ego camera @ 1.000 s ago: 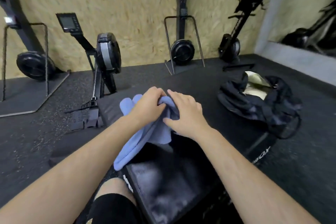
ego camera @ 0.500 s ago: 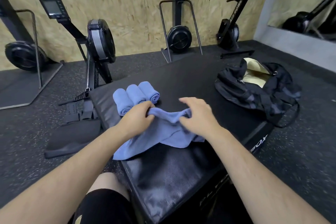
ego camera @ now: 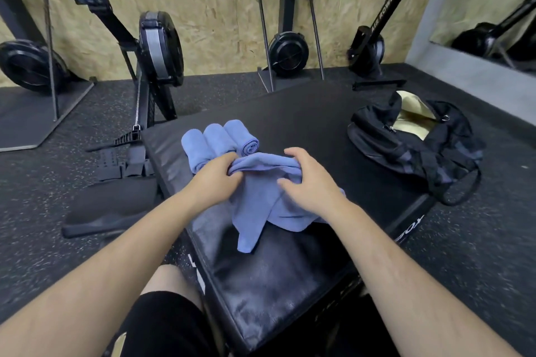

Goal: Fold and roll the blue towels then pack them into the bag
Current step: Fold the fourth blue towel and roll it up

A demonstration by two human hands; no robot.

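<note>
A loose blue towel (ego camera: 261, 206) lies bunched on a black padded box (ego camera: 290, 269) in front of me. My left hand (ego camera: 216, 175) pinches the towel's upper left edge. My right hand (ego camera: 309, 180) grips its upper right edge, fingers curled over the cloth. Just beyond my left hand, three rolled blue towels (ego camera: 219, 140) lie side by side on the box. An open black duffel bag (ego camera: 414, 145) with a pale lining sits at the box's right corner.
Several rowing machines (ego camera: 156, 49) stand along the chipboard wall behind the box. A footplate and a black pad (ego camera: 110, 209) lie on the rubber floor at left. My knee in black shorts (ego camera: 165, 322) is below the box's near edge.
The towel has been spread wider between my hands, and a corner now hangs toward me. My hands have drawn apart. The view dropped, showing the three rolled towels fully.
</note>
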